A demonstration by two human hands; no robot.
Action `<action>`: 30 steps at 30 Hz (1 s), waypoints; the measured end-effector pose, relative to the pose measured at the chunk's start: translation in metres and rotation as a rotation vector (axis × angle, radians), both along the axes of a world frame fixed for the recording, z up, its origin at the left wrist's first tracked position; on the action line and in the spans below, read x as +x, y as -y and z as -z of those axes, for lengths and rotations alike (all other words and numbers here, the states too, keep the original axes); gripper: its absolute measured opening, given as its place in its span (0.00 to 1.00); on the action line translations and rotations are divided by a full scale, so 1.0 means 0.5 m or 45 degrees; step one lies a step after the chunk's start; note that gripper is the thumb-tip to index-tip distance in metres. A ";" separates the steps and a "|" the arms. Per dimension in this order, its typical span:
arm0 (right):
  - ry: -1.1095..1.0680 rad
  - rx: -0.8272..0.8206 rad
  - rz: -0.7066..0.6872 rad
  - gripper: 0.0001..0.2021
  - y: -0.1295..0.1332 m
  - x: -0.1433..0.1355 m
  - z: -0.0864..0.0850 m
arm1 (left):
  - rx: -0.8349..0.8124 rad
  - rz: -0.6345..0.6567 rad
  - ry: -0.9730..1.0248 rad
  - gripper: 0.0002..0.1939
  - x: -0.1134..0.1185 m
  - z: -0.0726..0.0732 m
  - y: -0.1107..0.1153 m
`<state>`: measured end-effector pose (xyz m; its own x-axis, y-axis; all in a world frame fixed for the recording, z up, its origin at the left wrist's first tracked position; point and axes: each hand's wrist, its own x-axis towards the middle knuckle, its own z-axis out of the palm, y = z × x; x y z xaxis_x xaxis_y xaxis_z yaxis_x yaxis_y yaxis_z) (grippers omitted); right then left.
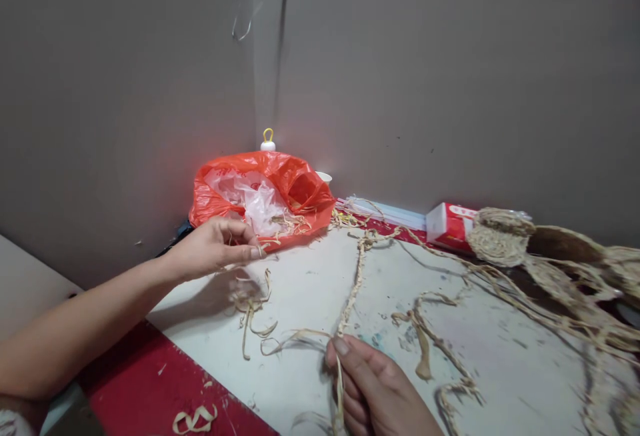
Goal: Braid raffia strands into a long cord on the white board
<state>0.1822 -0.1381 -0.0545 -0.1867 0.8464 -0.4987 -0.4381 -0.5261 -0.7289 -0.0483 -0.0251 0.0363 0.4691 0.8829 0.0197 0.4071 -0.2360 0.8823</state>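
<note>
My right hand [373, 383] pinches a braided straw cord [359, 276] between thumb and fingers. The cord runs up from the fingertips to a knotted end lying farther back on the white board, and loose strands trail below the grip. A thin flat strand [300, 335] curls out leftward beside the thumb. My left hand [227, 244] is raised in front of the red plastic bag [215, 186], its thumb and fingers closed together. A thin straw-coloured wisp shows at its thumb tip, but what the fingers hold is unclear. Loose straw strands [249, 316] appear below that hand.
At the back right are a red-and-white box [450, 228], a coiled straw roll [500, 243] and tangled straw cords [565, 323]. A twisted cord piece [440, 343] lies right of my hands. A straw scrap [195, 419] rests on the red surface [145, 383]. Grey walls rise behind.
</note>
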 end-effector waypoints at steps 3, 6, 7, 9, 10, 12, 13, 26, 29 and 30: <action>0.012 -0.010 0.006 0.25 -0.001 0.000 0.004 | -0.119 0.022 0.096 0.10 0.009 -0.004 0.005; 0.007 -0.022 0.008 0.26 -0.001 0.000 0.006 | 0.093 -0.019 -0.059 0.11 0.014 0.004 0.003; 0.006 -0.022 0.006 0.25 -0.002 0.000 0.006 | 0.179 -0.043 -0.140 0.12 0.013 0.006 0.001; 0.009 -0.021 0.005 0.25 -0.001 -0.001 0.003 | 0.324 -0.042 -0.369 0.13 0.008 0.007 -0.004; 0.013 -0.023 0.007 0.25 0.000 -0.001 0.000 | 0.414 -0.024 -0.520 0.11 0.005 0.007 -0.005; 0.016 -0.028 0.007 0.25 0.001 -0.002 -0.004 | 0.659 -0.017 -0.828 0.09 0.001 0.011 0.000; 0.015 -0.026 0.006 0.25 0.002 -0.002 -0.006 | 0.801 -0.035 -0.943 0.12 0.002 0.015 0.007; 0.024 0.021 -0.022 0.25 0.001 -0.002 -0.004 | 0.553 0.136 -1.004 0.06 0.052 0.098 0.019; 0.020 0.009 -0.009 0.26 0.001 -0.003 0.001 | 0.270 0.153 -0.582 0.05 0.041 0.094 0.010; 0.016 0.005 -0.011 0.26 0.000 -0.003 0.003 | 0.133 0.168 -0.410 0.05 0.041 0.088 0.012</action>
